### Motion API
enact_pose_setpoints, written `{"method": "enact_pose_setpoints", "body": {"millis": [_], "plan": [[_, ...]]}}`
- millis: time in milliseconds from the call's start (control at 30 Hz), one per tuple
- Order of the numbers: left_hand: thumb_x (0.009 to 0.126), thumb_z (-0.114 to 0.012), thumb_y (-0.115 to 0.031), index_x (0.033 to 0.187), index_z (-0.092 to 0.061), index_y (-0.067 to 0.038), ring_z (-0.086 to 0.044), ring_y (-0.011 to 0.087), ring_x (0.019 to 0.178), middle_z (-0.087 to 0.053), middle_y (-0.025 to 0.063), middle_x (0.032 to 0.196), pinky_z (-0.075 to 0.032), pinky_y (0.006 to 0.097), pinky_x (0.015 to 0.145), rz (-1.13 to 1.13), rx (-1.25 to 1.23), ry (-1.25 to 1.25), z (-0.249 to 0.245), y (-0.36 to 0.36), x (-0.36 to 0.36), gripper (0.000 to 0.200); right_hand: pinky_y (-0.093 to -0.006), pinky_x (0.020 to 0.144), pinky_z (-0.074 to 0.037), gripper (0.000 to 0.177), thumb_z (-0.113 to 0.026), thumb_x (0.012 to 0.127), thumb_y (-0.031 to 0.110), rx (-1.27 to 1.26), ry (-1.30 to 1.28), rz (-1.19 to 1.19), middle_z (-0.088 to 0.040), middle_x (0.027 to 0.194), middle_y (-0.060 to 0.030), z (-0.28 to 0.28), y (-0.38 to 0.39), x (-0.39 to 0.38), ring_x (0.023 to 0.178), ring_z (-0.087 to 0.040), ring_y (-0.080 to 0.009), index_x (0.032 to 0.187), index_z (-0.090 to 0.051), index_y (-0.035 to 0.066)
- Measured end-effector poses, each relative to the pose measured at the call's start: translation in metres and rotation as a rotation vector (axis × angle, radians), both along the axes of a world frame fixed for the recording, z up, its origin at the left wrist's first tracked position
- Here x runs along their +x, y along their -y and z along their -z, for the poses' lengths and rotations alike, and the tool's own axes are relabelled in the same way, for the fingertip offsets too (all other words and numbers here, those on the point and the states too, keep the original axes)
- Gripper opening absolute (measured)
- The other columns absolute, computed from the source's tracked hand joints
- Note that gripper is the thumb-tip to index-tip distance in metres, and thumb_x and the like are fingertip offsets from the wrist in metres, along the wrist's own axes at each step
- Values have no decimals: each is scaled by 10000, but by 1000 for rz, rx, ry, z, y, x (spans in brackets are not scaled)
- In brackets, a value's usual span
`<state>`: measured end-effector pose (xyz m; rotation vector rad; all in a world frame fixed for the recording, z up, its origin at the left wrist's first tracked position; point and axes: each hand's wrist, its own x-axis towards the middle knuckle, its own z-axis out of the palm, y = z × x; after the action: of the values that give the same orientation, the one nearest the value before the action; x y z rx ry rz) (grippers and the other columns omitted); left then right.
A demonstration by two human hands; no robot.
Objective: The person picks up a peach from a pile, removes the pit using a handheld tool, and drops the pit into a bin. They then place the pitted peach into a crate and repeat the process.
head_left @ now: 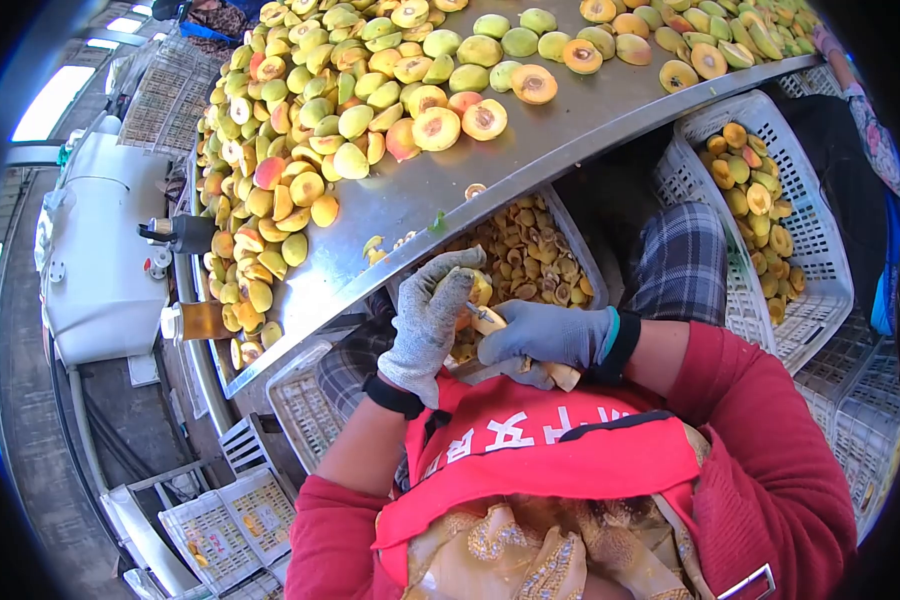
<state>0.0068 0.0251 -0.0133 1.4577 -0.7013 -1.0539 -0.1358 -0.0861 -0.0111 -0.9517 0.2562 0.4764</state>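
Observation:
My left hand [428, 318], in a pale grey knit glove, holds a yellow fruit piece [481, 288] between its fingers. My right hand [550, 338], in a blue-grey glove, is wrapped round a tool with a light wooden handle [488, 320]; its small metal tip is at the fruit. Both hands are over a crate [592, 270] of brown pits and scraps, beside the metal table's raised edge [530, 178]. Halved yellow, green and reddish fruits [370, 90] are heaped on the table.
At the right, a white crate [815, 215] holds halved fruits, and a co-worker's patterned sleeve [875, 145] shows at the far edge. A white tank [105, 250] stands at the left. Plastic crates [232, 520] are at the lower left. A green scrap [438, 223] lies near the table edge.

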Motion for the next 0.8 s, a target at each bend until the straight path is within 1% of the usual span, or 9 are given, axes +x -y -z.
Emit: {"method": "enact_pose_setpoints", "body": {"millis": [33, 133, 233, 333, 433, 533, 633, 733, 800], "plan": [[900, -567, -210, 1131, -585, 8, -555, 105, 895, -623, 50, 1025, -451, 265, 797, 10, -29, 41, -2, 2, -1, 318, -264, 391, -409, 164, -528, 814, 145, 45, 0, -5, -502, 568, -49, -2, 1, -1, 421, -499, -127, 899, -498, 8], [903, -572, -227, 1126, -587, 7, -567, 99, 866, -625, 45, 995, -463, 253, 769, 130, 208, 61, -5, 4, 5, 324, -263, 369, -392, 144, -532, 813, 146, -382, -19, 34, -487, 551, -42, 2, -10, 3, 398, -477, -125, 867, -497, 17], [891, -590, -271, 1117, -593, 2, -577, 101, 838, -625, 42, 965, -470, 244, 752, 146, 188, -11, 0, 1, 8, 355, -263, 337, -365, 115, -543, 803, 134, -292, -28, 10, -461, 522, -31, 5, -9, 3, 371, -451, -125, 846, -494, 38], [882, -591, -302, 1130, -583, 3, -593, 125, 833, -631, 62, 957, -484, 259, 746, 144, 86, -191, -9, 2, 6, 393, -270, 349, -365, 94, -553, 797, 133, 138, -41, -12, -468, 565, -20, 1, 2, -2, 386, -453, -120, 819, -527, 46], [869, -593, -337, 1150, -563, 6, -604, 159, 857, -634, 96, 956, -491, 282, 775, 117, 45, -260, -17, 3, 3, 444, -248, 316, -321, 92, -559, 806, 122, 450, -26, -29, -443, 540, 2, 7, 4, 0, 349, -405, -95, 815, -502, 51], [864, -596, -337, 1164, -542, 11, -609, 188, 872, -633, 121, 962, -493, 311, 803, 46, -30, -352, -17, 6, -1, 463, -213, 290, -304, 100, -542, 844, 94, 618, -87, 17, -389, 492, 18, -1, 5, -3, 328, -368, -67, 798, -454, 99], [836, -576, -479, 1203, -478, -2, -618, 261, 869, -603, 174, 1018, -524, 364, 767, 6, -91, -266, -7, 8, -4, 610, -213, 289, -283, 93, -542, 852, 111, 806, -49, 16, -409, 521, 27, 5, 6, -4, 334, -358, -57, 871, -455, 85], [841, -537, -531, 1206, -466, -54, -617, 256, 780, -600, 180, 1003, -534, 361, 693, -86, -112, -160, -11, 10, -16, 605, -209, 289, -285, 96, -527, 873, 123, 871, -12, 38, -405, 518, 25, 7, 3, -5, 330, -351, -55, 857, -432, 123], [842, -517, -557, 1204, -460, -80, -610, 251, 739, -599, 181, 1000, -534, 360, 658, -141, -131, -200, -10, 11, -20, 601, -215, 288, -287, 119, -527, 876, 132, 848, 15, 45, -399, 511, 22, 5, 2, -5, 326, -352, -63, 821, -422, 139]]}}
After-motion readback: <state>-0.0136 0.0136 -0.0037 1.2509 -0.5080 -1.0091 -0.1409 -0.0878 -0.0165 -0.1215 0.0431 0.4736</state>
